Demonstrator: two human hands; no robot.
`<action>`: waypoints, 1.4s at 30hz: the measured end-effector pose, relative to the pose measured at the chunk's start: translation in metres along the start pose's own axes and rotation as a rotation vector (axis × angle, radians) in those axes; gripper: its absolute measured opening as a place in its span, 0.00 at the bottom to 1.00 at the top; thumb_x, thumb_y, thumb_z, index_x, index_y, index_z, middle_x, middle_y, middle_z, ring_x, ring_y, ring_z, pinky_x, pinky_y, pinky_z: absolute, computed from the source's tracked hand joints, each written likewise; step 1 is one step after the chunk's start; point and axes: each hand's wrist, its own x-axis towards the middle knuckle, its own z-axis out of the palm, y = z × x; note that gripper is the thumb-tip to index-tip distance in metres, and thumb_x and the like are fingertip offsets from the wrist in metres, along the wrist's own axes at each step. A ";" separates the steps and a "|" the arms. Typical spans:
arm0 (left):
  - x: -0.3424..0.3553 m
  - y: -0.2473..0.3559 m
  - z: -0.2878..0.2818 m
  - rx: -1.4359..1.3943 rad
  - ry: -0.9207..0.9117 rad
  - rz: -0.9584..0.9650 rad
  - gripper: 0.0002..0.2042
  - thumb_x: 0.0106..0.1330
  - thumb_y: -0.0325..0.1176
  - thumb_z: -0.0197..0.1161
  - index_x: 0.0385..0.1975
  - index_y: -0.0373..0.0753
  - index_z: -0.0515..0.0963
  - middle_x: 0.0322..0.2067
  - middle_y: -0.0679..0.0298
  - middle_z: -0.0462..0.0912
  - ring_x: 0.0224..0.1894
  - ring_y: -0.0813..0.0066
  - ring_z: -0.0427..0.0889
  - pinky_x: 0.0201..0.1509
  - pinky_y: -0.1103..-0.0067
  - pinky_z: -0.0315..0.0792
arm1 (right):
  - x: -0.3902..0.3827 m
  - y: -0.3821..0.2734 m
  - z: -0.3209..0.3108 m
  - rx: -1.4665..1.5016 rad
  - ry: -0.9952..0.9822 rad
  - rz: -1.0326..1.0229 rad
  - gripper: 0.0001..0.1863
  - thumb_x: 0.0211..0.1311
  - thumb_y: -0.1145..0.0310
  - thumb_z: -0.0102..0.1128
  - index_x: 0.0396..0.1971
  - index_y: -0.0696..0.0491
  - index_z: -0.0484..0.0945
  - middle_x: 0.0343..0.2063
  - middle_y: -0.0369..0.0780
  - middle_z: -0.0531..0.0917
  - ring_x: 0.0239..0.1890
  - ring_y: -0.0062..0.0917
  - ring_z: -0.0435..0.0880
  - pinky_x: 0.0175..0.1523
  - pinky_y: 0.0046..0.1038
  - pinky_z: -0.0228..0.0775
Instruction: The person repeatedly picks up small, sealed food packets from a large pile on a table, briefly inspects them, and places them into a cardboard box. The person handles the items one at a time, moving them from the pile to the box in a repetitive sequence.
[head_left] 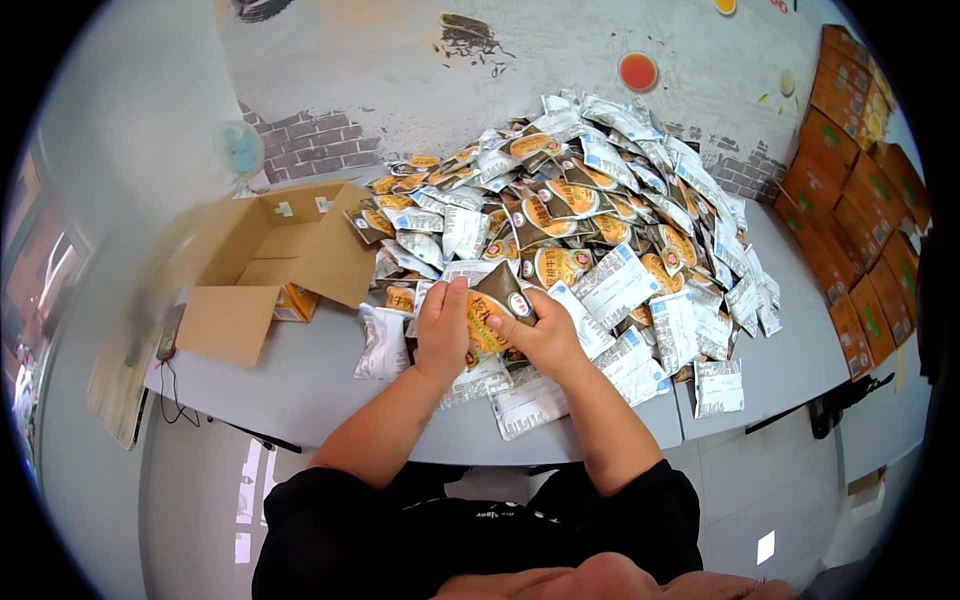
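free bench [320,390] left of lower centre, packet heap [575,200] blocking centre and upper centre, open carton [338,250] obstructing centre left

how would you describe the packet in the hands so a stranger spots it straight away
On the long grey table, find the big heap of packets. At its near side are the person's left hand and right hand. The packet between them shows a brown-and-orange face; unlike its neighbours, it is gripped by both hands.
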 end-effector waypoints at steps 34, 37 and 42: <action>-0.038 0.002 -0.007 0.239 -0.286 0.210 0.11 0.68 0.34 0.53 0.43 0.33 0.69 0.38 0.64 0.76 0.37 0.81 0.73 0.44 0.81 0.70 | -0.004 0.015 0.014 0.702 0.157 0.256 0.17 0.65 0.57 0.55 0.36 0.59 0.75 0.29 0.37 0.81 0.30 0.17 0.77 0.36 0.21 0.70; -0.037 -0.005 -0.011 0.287 -0.246 0.181 0.12 0.71 0.35 0.49 0.47 0.34 0.66 0.41 0.64 0.74 0.40 0.81 0.72 0.46 0.81 0.69 | -0.003 0.005 0.015 0.759 0.105 0.251 0.19 0.64 0.56 0.56 0.38 0.59 0.75 0.32 0.40 0.82 0.34 0.22 0.79 0.40 0.23 0.71; -0.035 0.004 -0.002 -0.003 -0.185 0.070 0.13 0.71 0.36 0.50 0.47 0.34 0.66 0.41 0.64 0.74 0.41 0.81 0.72 0.46 0.82 0.69 | -0.015 0.000 0.016 0.005 0.150 -0.073 0.22 0.62 0.54 0.56 0.39 0.61 0.75 0.35 0.45 0.82 0.40 0.33 0.81 0.47 0.30 0.70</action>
